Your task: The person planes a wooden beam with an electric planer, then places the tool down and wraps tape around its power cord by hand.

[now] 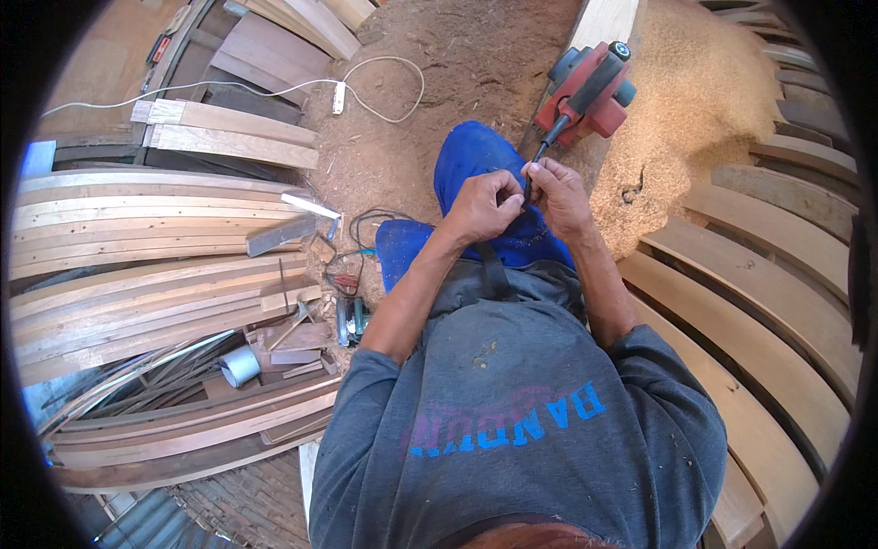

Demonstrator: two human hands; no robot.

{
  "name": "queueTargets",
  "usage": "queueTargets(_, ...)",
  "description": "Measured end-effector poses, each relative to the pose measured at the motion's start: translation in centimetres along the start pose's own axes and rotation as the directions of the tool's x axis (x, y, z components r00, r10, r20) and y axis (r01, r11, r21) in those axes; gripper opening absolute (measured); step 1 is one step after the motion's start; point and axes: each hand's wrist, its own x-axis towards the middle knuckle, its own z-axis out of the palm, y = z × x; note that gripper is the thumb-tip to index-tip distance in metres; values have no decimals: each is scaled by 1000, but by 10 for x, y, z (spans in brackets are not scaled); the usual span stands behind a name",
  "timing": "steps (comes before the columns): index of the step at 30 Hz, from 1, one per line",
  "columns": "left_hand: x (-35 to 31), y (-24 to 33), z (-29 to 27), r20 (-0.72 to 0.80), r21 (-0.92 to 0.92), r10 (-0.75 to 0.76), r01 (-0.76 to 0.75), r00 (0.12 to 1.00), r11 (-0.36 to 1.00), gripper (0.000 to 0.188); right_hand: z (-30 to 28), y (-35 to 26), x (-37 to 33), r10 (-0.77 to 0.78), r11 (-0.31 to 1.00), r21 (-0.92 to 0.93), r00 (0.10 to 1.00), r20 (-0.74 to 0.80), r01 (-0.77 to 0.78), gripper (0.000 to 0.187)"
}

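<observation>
A red and black electric planer (585, 95) rests on a board in front of me, to the right of my knees. Its black power cord (551, 137) runs back from the handle to my hands above my lap. My right hand (560, 196) is closed with thumb and fingers on the cord. Close beside it, my left hand (485, 207) is closed too, its fingertips pinched at the same dark cord. The exact spot between the fingertips is too small to make out.
Pale wood shavings (704, 82) are heaped right of the board (605, 24). Curved planks (732, 265) line the right side; stacked planks (155, 215) fill the left. A white extension cord (339, 97) crosses the dirt floor. A green power tool (352, 320) stands by my left side.
</observation>
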Motion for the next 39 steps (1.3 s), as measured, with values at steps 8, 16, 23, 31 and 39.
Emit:
queueTargets(8,3,-16,14,-88,10,-76,77,993,997,6,-6,1,1,1,1000,-27,1000,14,0,16)
queueTargets(16,-25,-14,-1,-5,-419,-167,150,986,896,13,-4,-5,-2,2,998,55,995,96,-7,22)
queueTargets(23,-22,-1,-12,8,-531,-160,140,987,836,14,14,3,-10,32,973,205,942,333,-106,38)
queueTargets(31,-18,0,-16,139,-759,-231,253,963,600,18,18,13,7,15,941,309,931,365,-136,20)
queueTargets(39,-18,-4,-14,52,-611,-283,254,958,750,18,29,-1,4,-191,897,-369,965,177,245,15)
